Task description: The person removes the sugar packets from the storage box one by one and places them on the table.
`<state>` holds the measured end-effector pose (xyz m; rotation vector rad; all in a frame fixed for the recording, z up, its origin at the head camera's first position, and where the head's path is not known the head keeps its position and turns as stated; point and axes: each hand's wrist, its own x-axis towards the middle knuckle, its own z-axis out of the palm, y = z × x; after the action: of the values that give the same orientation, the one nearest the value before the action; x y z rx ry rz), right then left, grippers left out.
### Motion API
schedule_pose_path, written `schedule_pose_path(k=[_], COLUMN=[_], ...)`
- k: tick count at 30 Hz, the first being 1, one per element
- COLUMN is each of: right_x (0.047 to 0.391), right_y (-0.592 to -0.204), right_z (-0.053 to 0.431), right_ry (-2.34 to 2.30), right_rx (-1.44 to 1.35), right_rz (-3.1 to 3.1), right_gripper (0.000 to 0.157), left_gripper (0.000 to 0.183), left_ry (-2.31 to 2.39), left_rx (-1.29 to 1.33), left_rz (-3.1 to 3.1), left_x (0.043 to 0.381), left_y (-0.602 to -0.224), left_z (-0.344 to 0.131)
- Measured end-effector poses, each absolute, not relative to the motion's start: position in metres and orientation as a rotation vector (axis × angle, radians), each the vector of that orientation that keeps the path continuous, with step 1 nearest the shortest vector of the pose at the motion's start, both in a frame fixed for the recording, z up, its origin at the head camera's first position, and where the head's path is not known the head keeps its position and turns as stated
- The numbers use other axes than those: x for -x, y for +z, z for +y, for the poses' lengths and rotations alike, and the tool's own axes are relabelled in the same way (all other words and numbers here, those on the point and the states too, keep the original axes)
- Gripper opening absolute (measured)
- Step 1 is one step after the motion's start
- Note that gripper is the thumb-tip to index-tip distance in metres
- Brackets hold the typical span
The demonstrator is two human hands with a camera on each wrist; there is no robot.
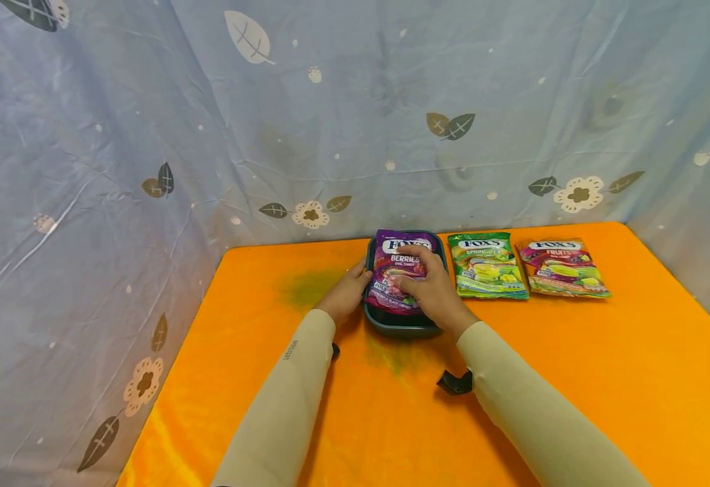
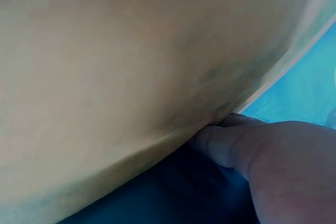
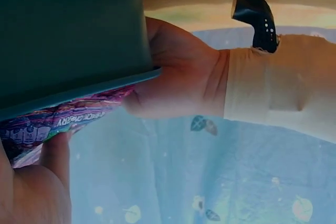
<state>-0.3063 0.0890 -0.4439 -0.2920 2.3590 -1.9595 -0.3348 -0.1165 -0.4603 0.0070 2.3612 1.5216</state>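
A purple bag of Fox's Berries candy lies in the top of a dark green plastic tub, its upper end overlapping the far rim. My right hand curves over the bag, thumb and fingers holding its printed front; the right wrist view shows that thumb against the bag beside the rim. My left hand grips the tub's left wall, its thumb by the rim; part of it appears in the left wrist view, where a blurred pale surface fills most of the picture. The left fingers are partly hidden behind the tub.
To the tub's right lie a green Spring Tea candy bag and a red Fruits candy bag. An orange cloth covers the table. Patterned curtains stand behind and at both sides.
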Motion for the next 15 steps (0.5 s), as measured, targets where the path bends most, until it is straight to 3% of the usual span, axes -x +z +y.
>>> schedule_pose_path(k=[15], right_x=[0.299], right_y=[-0.4343], right_z=[0.0966], right_ry=[-2.032], right_rx=[0.286], right_rz=[2.206], right_gripper=[0.05], left_gripper=[0.052], left_ry=[1.595], left_rx=[0.032], left_rz=[2.254], left_x=[0.335], left_y=[-0.4619], left_z=[-0.1175])
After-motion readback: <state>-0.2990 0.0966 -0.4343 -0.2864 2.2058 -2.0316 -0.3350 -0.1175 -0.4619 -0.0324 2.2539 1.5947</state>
